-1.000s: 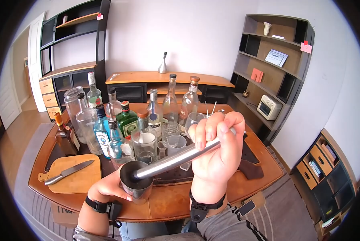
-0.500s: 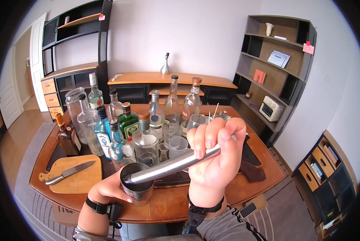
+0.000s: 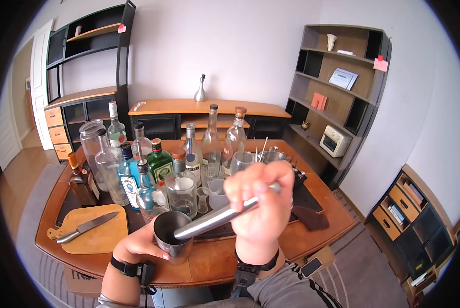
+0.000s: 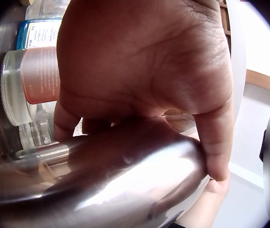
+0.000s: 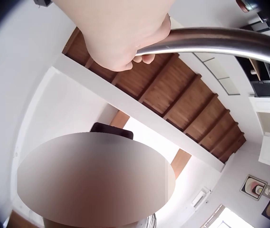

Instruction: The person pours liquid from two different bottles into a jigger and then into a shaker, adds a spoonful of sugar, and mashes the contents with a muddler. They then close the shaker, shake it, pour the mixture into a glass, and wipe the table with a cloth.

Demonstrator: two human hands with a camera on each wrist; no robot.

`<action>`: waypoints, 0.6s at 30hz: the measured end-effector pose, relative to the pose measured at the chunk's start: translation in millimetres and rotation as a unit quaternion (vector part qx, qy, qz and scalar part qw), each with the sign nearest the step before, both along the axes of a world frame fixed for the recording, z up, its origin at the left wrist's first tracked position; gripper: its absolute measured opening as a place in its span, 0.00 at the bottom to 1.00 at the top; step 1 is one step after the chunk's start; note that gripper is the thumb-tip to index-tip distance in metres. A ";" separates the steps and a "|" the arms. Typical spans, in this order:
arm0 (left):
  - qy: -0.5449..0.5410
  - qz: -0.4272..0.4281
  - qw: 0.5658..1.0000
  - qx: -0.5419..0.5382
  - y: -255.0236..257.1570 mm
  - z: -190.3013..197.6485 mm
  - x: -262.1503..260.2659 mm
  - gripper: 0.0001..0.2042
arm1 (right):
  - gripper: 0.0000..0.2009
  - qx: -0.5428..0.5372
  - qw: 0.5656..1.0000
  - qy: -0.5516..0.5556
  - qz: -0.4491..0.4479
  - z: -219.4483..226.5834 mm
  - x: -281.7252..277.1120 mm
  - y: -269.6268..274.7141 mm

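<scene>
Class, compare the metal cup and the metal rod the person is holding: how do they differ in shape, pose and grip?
The cup is short, wide and hollow; the rod is long and thin. The cup stands upright on the table; the rod slants down into it. The left hand holds the cup; the right hand grips the rod. Both are shiny metal.

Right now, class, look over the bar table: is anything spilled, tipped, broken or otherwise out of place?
Nothing stands out. The bottles stand upright, the knife lies flat on the cutting board, and no spill shows. The left hand grips the metal cup while the right hand holds the steel muddler slanted into it.
</scene>
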State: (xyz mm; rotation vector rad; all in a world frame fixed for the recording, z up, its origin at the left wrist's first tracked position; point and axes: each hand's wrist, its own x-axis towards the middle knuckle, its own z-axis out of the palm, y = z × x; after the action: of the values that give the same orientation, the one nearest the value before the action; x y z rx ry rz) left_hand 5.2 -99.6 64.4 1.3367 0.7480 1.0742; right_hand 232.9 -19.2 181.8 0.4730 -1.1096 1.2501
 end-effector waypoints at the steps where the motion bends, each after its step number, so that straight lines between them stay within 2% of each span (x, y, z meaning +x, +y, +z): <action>1: -0.001 0.005 1.000 0.003 -0.8 1.9 1.3 0.47 | 0.07 -0.006 0.999 0.022 -0.028 4.1 5.3 -0.3; 4: 0.008 0.017 1.000 0.011 -0.6 -6.2 -6.1 0.49 | 0.06 0.010 0.990 0.102 -0.100 23.2 39.2 15.3; 8: 0.037 -0.013 0.998 0.041 10.1 -17.1 -16.5 0.50 | 0.05 0.088 0.958 0.076 -0.261 87.1 82.0 38.2; 10: 0.036 -0.010 0.998 0.041 8.2 -15.5 -14.5 0.50 | 0.05 0.088 0.949 0.064 -0.296 119.2 77.4 57.2; 12: 0.031 -0.014 0.999 0.035 8.5 -16.3 -15.1 0.50 | 0.06 0.031 0.939 0.037 -0.340 144.4 54.2 76.9; 14: 0.029 -0.010 0.999 0.028 6.4 -13.5 -15.0 0.50 | 0.06 0.051 0.898 -0.035 -0.436 155.2 27.6 127.7; 15: 0.030 -0.003 0.999 0.023 4.0 -10.2 -13.5 0.50 | 0.05 0.108 0.829 -0.105 -0.539 152.4 19.2 156.7; 16: 0.032 0.004 0.999 0.018 2.6 -8.6 -13.0 0.50 | 0.06 0.162 0.740 -0.171 -0.630 150.7 9.5 167.1; 18: 0.041 -0.002 0.999 0.012 2.7 -9.7 -14.3 0.51 | 0.09 0.172 0.583 -0.311 -0.731 142.1 -0.4 177.6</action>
State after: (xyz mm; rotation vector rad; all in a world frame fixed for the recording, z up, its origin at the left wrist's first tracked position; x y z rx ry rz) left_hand -9.2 -96.9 54.6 1.4085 0.7950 1.0336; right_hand 232.5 158.5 324.0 -0.6866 -1.7030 -0.3973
